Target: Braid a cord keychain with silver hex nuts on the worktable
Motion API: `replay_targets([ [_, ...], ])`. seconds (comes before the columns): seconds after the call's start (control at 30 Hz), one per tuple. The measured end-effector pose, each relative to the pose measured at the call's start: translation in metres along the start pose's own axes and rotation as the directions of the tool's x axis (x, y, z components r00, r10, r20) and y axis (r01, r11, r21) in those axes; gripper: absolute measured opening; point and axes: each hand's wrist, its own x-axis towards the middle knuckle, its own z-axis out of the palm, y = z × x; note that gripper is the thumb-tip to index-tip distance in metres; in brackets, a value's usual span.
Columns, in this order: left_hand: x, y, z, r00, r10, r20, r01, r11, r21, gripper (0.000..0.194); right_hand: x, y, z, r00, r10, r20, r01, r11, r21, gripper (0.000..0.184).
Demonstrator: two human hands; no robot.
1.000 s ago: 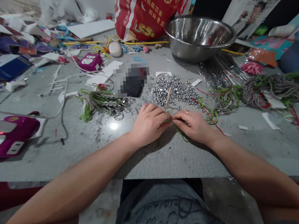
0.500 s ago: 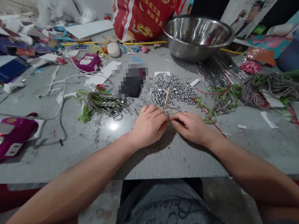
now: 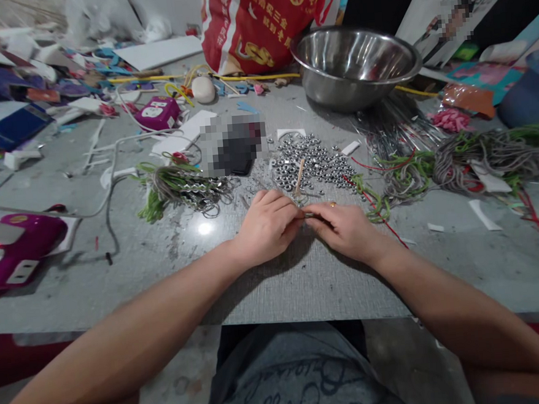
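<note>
My left hand (image 3: pixel 271 226) and my right hand (image 3: pixel 343 227) meet fingertip to fingertip just above the table. Both are closed in a pinch on a thin cord (image 3: pixel 309 214), most of which the fingers hide. A ring is on a finger of the right hand. Just beyond the fingertips lies a spread of shiny silver beads (image 3: pixel 310 162), with a small wooden stick (image 3: pixel 300 176) standing out at its near side. Left of the beads rests a bundle of green and grey cords (image 3: pixel 180 186) with silver beads strung on it. More green and grey cords (image 3: pixel 408 177) lie to the right.
A steel bowl (image 3: pixel 358 88) and a red bag (image 3: pixel 252 31) stand at the back. A dark, blurred-out phone-like object (image 3: pixel 238 149) lies beyond my left hand. Purple power sockets (image 3: pixel 23 247) with a cable sit left. Scraps (image 3: pixel 24 65) pile up at the far left.
Both hands stay together in nearly the same place, with only a slight shift of the fingertips. A little more of the cord shows between them.
</note>
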Motion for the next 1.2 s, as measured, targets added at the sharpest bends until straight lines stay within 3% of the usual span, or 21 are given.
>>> replay_targets([
  [0.43,0.001,-0.001,0.0,0.999,0.022,0.047,-0.024,0.999,0.04,0.033,0.003,0.0,-0.004,0.993,-0.1,0.069,0.113,0.97,-0.216,0.032],
  [0.67,0.0,-0.001,-0.001,0.994,-0.01,0.111,0.009,1.0,0.01,0.032,0.005,0.004,-0.009,0.993,-0.109,0.039,0.114,0.98,-0.164,0.024],
  [0.83,0.0,-0.002,-0.004,0.98,-0.054,0.189,0.06,0.998,-0.027,0.016,0.007,0.003,-0.015,0.968,-0.128,0.216,0.147,0.987,-0.072,0.015],
  [0.93,0.0,-0.002,-0.003,0.974,-0.077,0.211,0.077,0.997,0.008,0.014,0.008,0.004,-0.015,0.946,-0.089,0.313,0.135,0.982,-0.129,0.015],
  [1.07,0.0,-0.003,0.001,0.971,-0.105,0.217,0.096,0.994,0.053,0.014,0.007,0.01,-0.015,0.962,-0.015,0.273,0.097,0.952,-0.289,0.018],
  [1.2,-0.001,-0.003,0.004,0.972,-0.107,0.21,0.095,0.993,0.067,0.014,0.007,0.013,-0.015,0.971,-0.036,0.235,0.114,0.938,-0.328,0.017],
])
